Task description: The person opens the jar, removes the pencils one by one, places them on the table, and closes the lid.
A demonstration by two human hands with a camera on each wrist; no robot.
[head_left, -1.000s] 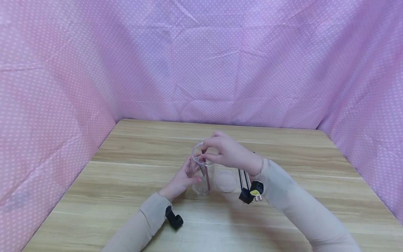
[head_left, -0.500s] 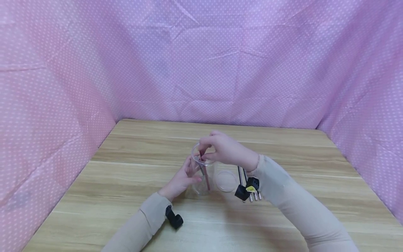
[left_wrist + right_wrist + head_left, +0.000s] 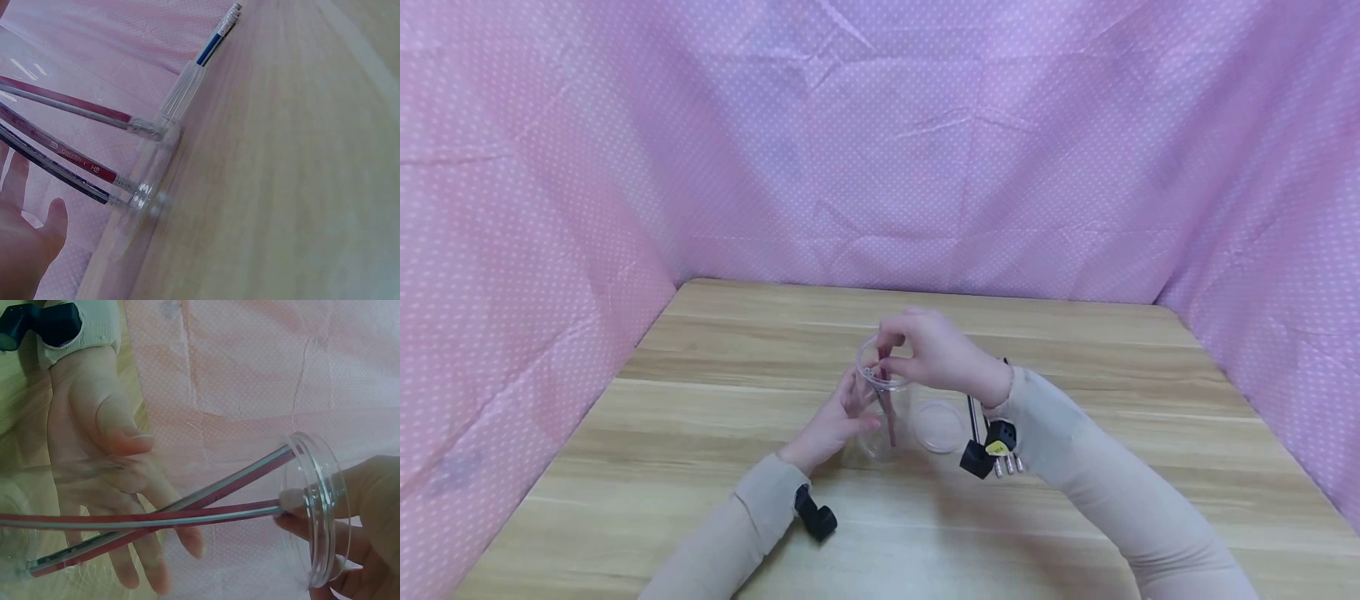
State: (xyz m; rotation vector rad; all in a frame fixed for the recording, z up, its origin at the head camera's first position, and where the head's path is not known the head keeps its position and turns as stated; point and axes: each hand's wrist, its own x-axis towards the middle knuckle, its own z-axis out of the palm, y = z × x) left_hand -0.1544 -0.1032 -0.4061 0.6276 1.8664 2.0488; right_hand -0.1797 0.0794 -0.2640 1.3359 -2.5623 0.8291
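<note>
A clear plastic jar (image 3: 904, 417) stands on the table with red-and-dark striped pencils in it. My right hand (image 3: 936, 354) reaches over the jar's mouth, its thumb and finger pinching the upper end of one red striped pencil (image 3: 156, 520) just inside the rim. Another striped pencil (image 3: 237, 478) leans across it inside the jar. My left hand (image 3: 835, 427) supports the jar's left side, fingers spread behind the wall and fairly straight, as the right wrist view shows through the plastic. Silver ends of the pencils point down at the jar's base in the left wrist view.
A clear round lid (image 3: 940, 427) lies on the table right of the jar. Farther right, several dark pencils (image 3: 973, 419) with silver ends lie partly under my right wrist. Pink dotted cloth (image 3: 880, 167) hangs behind the wooden table (image 3: 700, 467).
My right hand and forearm have shifted slightly left, and the pinched pencil's tilt inside the jar has changed a little. My left hand stays at the jar's side.
</note>
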